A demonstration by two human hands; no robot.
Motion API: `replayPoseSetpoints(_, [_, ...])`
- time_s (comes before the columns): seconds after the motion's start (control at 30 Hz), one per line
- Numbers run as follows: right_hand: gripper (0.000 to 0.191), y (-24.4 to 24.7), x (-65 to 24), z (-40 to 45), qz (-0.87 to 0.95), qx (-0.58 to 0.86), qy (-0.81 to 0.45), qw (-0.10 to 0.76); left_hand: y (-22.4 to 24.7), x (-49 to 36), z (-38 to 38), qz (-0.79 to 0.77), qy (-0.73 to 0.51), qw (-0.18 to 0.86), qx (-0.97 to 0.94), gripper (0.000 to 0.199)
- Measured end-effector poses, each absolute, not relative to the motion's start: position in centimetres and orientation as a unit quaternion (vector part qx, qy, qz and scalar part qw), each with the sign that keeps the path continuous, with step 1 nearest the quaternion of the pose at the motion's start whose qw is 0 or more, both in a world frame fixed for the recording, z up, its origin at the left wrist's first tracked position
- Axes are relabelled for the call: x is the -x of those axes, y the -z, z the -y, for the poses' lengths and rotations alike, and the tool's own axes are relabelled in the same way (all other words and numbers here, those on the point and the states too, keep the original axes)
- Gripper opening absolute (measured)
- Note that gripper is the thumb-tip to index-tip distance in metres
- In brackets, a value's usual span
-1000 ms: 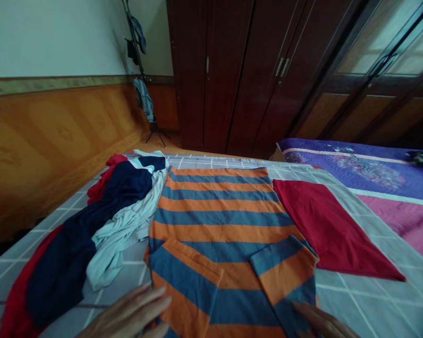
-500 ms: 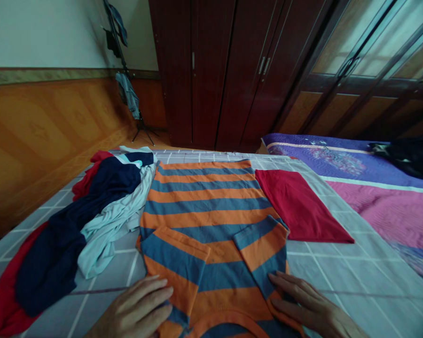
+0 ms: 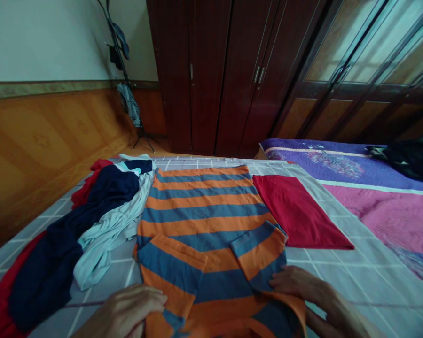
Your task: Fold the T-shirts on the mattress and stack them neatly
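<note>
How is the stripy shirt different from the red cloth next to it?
The striped orange-and-blue shirt has bands of two colours, while the folded red cloth is one plain colour. The striped shirt looks bigger and wider than the red cloth, which narrows to a sharp corner. The striped shirt has its sleeves folded in; the red cloth shows no sleeves. Both lie flat on the same grey checked bedsheet.

Soft matt knit shirt (image 3: pixel 204 211), glossy wooden wardrobe (image 3: pixel 207 80).

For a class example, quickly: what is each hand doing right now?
Left hand: closed, curled on the edge of the striped shirt.
Right hand: partly open on the shirt's lifted edge; grip unclear.
</note>
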State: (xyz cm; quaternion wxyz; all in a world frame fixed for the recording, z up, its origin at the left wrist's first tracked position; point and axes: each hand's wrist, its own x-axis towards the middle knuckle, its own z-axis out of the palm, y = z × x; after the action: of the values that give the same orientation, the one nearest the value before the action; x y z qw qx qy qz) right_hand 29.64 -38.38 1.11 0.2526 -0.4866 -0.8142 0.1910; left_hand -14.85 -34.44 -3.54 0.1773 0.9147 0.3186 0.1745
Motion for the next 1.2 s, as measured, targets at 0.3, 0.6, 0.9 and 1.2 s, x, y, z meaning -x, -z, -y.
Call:
replayPoseSetpoints(0.3, [0.038, -9.1, -27.7, 22.3, 0.608, 0.480, -0.554, 0.306, -2.8, 11.4, 19.5, -0.533, -0.392, 0.595, -0.455, 0.045])
replayPoseSetpoints(0.6, [0.030, -1.9, -27.4, 5.4, 0.536, 0.658, -0.443, 0.289, 0.8, 9.0, 7.3, -0.500, -0.360, 0.650, -0.445, 0.041])
replayPoseSetpoints(0.9, [0.012, 2.5, -28.8, 5.0, 0.568, 0.675, -0.362, 0.303, 1.3, 8.4, 8.3, -0.492, -0.349, 0.623, -0.498, 0.064])
replayPoseSetpoints(1.2, [0.017, 3.5, -28.9, 4.6, 0.615, 0.691, -0.249, 0.287, 0.6, 10.4, 8.0, -0.455, -0.237, 0.643, -0.569, 0.077])
